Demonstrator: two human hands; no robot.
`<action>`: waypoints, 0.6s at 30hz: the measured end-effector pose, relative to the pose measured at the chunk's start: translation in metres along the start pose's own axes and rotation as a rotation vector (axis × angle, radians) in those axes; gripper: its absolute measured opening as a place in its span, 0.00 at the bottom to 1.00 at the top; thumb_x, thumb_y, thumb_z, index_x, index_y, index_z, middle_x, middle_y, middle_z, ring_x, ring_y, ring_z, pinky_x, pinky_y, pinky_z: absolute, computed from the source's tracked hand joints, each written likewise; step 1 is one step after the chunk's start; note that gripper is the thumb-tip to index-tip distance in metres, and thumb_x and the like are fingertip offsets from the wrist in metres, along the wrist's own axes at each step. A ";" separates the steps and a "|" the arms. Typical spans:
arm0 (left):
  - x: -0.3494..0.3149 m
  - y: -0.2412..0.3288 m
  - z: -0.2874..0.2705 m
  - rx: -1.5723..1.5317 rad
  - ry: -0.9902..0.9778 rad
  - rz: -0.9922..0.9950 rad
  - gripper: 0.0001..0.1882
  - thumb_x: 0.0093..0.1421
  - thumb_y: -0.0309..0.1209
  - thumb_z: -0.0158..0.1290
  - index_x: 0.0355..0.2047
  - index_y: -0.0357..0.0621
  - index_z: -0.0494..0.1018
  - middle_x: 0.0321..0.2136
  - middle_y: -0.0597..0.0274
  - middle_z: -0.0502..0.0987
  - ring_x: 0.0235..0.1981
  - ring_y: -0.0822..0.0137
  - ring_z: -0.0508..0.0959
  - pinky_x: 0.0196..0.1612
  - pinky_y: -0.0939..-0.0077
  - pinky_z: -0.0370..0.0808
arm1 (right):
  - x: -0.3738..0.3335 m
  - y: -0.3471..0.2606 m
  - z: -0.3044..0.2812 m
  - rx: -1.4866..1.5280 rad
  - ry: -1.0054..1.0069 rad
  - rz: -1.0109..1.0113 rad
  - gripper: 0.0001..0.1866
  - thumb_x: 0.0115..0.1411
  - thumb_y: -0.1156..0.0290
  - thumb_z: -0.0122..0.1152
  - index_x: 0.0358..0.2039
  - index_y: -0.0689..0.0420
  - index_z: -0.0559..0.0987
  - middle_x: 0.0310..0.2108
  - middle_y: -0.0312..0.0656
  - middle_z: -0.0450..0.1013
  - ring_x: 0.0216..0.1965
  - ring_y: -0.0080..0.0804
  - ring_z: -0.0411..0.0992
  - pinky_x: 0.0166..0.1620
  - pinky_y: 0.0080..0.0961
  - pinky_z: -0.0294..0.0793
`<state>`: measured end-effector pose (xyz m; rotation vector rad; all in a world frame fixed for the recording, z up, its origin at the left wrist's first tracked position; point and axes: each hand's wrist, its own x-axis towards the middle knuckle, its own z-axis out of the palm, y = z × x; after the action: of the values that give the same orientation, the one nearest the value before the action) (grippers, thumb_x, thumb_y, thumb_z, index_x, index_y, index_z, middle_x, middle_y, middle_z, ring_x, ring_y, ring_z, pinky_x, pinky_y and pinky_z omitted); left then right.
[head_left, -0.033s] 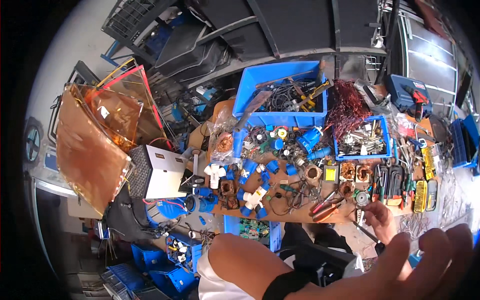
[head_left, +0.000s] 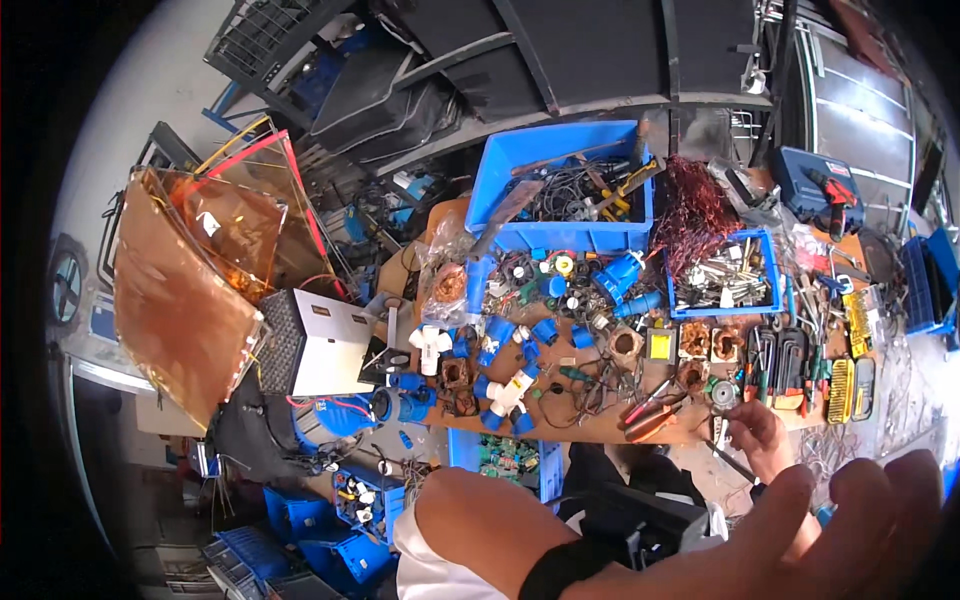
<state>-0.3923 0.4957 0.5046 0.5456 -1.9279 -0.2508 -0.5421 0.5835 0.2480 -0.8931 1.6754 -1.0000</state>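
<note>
Staying almost unmoved, both hands (head_left: 762,434)

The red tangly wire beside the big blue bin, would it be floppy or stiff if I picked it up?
The red tangly wire would probably sag and spring a bit, because its strands look thin and loose. It might snag too, since its lower end reaches the small blue tray.

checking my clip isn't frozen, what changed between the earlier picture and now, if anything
Very little: the left hand, fingers spread close to the camera, seems to have shifted a touch leftward. No visible taking hold or letting go. The right hand stayed at the table edge near the round metal piece; the large blue bin stayed put.
</note>
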 end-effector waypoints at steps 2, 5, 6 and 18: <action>0.000 0.015 -0.006 0.017 -0.013 -0.079 0.14 0.33 0.29 0.60 0.26 0.49 0.78 0.18 0.69 0.71 0.17 0.72 0.71 0.19 0.80 0.65 | -0.003 -0.005 -0.002 -0.070 -0.006 0.012 0.05 0.61 0.77 0.56 0.37 0.64 0.75 0.24 0.33 0.72 0.24 0.16 0.68 0.29 0.18 0.68; -0.022 0.027 0.012 0.026 0.227 -0.173 0.13 0.34 0.29 0.61 0.25 0.49 0.78 0.16 0.70 0.71 0.16 0.73 0.71 0.19 0.81 0.65 | -0.009 0.032 -0.006 -0.012 -0.018 -0.031 0.07 0.61 0.77 0.57 0.39 0.64 0.76 0.25 0.35 0.75 0.25 0.18 0.71 0.30 0.19 0.71; -0.038 0.020 0.020 0.037 0.318 -0.060 0.11 0.36 0.28 0.60 0.25 0.47 0.77 0.20 0.67 0.73 0.18 0.72 0.72 0.20 0.81 0.66 | -0.014 0.036 -0.005 -0.028 -0.007 -0.046 0.07 0.61 0.76 0.58 0.39 0.63 0.77 0.25 0.36 0.75 0.25 0.19 0.71 0.30 0.19 0.71; -0.054 -0.026 -0.024 0.157 0.351 0.027 0.06 0.48 0.25 0.58 0.28 0.40 0.77 0.30 0.60 0.79 0.24 0.70 0.75 0.22 0.79 0.67 | -0.006 -0.005 0.049 -0.179 -0.051 -0.070 0.07 0.61 0.75 0.60 0.39 0.63 0.77 0.25 0.39 0.76 0.24 0.22 0.72 0.29 0.22 0.71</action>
<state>-0.3461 0.5007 0.4600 0.6221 -1.6190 0.0161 -0.4930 0.5765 0.2445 -1.0924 1.7199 -0.8754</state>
